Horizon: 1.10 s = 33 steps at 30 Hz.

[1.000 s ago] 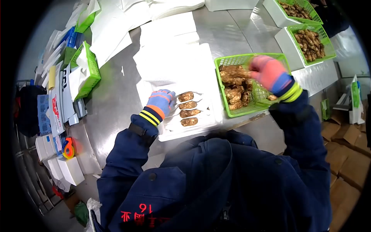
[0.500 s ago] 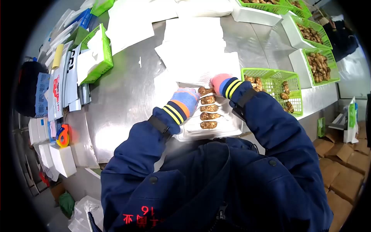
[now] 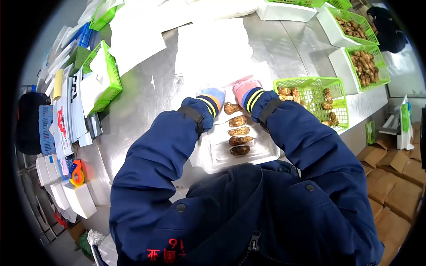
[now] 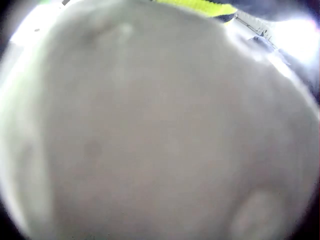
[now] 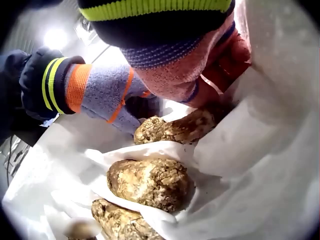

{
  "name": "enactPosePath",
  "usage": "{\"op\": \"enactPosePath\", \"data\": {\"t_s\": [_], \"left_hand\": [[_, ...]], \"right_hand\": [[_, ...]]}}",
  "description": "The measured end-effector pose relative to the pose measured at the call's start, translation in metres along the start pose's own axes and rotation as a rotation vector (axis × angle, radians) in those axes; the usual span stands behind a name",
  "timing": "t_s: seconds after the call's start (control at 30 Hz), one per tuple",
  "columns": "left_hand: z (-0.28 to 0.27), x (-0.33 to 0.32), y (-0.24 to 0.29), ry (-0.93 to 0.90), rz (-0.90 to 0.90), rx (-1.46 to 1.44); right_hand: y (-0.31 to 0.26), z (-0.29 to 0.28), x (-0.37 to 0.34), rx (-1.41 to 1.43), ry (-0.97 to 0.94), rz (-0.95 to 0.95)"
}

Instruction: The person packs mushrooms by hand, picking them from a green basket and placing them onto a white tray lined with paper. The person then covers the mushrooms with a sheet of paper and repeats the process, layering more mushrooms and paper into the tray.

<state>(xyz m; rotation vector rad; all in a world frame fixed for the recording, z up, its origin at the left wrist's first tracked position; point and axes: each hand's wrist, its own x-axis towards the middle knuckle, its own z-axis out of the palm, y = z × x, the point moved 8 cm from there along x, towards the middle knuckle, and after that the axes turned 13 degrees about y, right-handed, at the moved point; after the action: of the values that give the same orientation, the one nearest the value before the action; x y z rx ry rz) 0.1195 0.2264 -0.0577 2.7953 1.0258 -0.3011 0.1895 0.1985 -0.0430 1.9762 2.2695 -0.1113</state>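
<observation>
Gloved in blue with orange trim, my left hand (image 3: pixel 214 95) is at the far end of a white foam tray (image 3: pixel 207 160), its thumb beside the farthest mushroom (image 5: pixel 175 127). My right hand (image 3: pixel 245 91), in a pink glove, is bent over that mushroom's other end. Both hands pinch the white paper (image 3: pixel 213 53) just beyond it; most fingertips are hidden by paper and gloves. Several brown, knobbly mushrooms (image 3: pixel 239 131) lie in a column on the tray, with paper folds (image 5: pixel 165 150) between them. A blurred pale surface fills most of the left wrist view.
Right of the tray, a green basket (image 3: pixel 309 81) holds several mushrooms. Fuller green baskets (image 3: pixel 380 71) stand farther right on white boxes. Leftward are a paper-filled green basket (image 3: pixel 116 84) and an orange tape dispenser (image 3: pixel 76 173). Cardboard boxes (image 3: pixel 390 181) are below the table's right side.
The right hand brought a mushroom from the green basket to the tray's far end and let it go there. Both hands then moved forward onto the paper beyond it.
</observation>
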Motion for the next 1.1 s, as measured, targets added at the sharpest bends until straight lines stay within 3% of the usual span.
{"op": "enactPosePath", "data": {"t_s": [0.07,0.17,0.23,0.27,0.37,0.43,0.57,0.6,0.63,0.67,0.73,0.77,0.8,0.9,0.93,0.97,1.0,1.07,1.1], "left_hand": [[0.013,0.003,-0.004,-0.036,0.016,-0.059],[0.002,0.000,-0.002,0.087,0.038,0.010],[-0.011,-0.002,-0.004,0.148,0.011,-0.069],[-0.002,0.001,-0.016,0.185,-0.117,-0.146],[-0.024,-0.017,0.003,0.257,0.107,-0.113],[-0.023,-0.022,0.002,0.227,0.081,-0.144],[-0.008,-0.037,0.000,0.104,0.028,-0.202],[-0.003,-0.039,0.003,0.030,0.019,-0.216],[-0.009,-0.042,0.008,0.098,0.078,-0.287],[-0.014,-0.047,0.015,0.157,0.138,-0.362],[-0.016,-0.055,0.021,0.108,0.069,-0.287],[-0.012,-0.054,0.024,0.020,0.109,-0.221],[-0.011,-0.054,0.024,0.053,0.106,-0.200],[-0.015,-0.055,0.025,0.058,0.065,-0.222],[-0.010,-0.055,0.023,0.094,0.062,-0.201],[-0.005,-0.056,0.017,0.101,0.040,-0.234],[-0.003,-0.056,0.013,0.109,0.017,-0.265],[-0.003,-0.058,0.009,0.223,0.033,-0.330],[0.001,-0.059,0.006,0.202,0.014,-0.324]], "right_hand": [[0.001,0.004,0.001,-0.004,-0.013,-0.005],[0.002,0.008,0.003,0.044,-0.101,0.015],[0.000,-0.011,0.000,0.093,0.042,0.008],[-0.002,-0.023,-0.005,0.112,0.150,-0.029],[-0.007,-0.019,-0.007,-0.022,-0.003,-0.039],[-0.004,-0.018,-0.009,-0.018,-0.051,0.017],[-0.014,-0.017,-0.025,-0.069,0.085,-0.086],[-0.012,0.001,-0.026,0.058,-0.014,-0.043],[-0.015,0.011,-0.031,0.112,-0.180,-0.072],[-0.014,-0.012,-0.042,0.097,-0.016,-0.062],[-0.007,-0.037,-0.060,0.236,0.027,-0.026],[0.005,-0.063,-0.068,0.250,0.200,-0.017],[0.021,-0.087,-0.082,0.257,0.373,-0.015],[0.147,-0.117,-0.138,0.290,0.699,0.230],[0.195,-0.112,-0.159,0.185,0.653,0.369],[0.261,-0.069,-0.172,0.105,0.408,0.599],[0.293,-0.044,-0.189,-0.030,0.078,0.667],[0.346,0.015,-0.214,-0.041,-0.121,0.727],[0.358,0.033,-0.219,0.001,-0.088,0.738]]}}
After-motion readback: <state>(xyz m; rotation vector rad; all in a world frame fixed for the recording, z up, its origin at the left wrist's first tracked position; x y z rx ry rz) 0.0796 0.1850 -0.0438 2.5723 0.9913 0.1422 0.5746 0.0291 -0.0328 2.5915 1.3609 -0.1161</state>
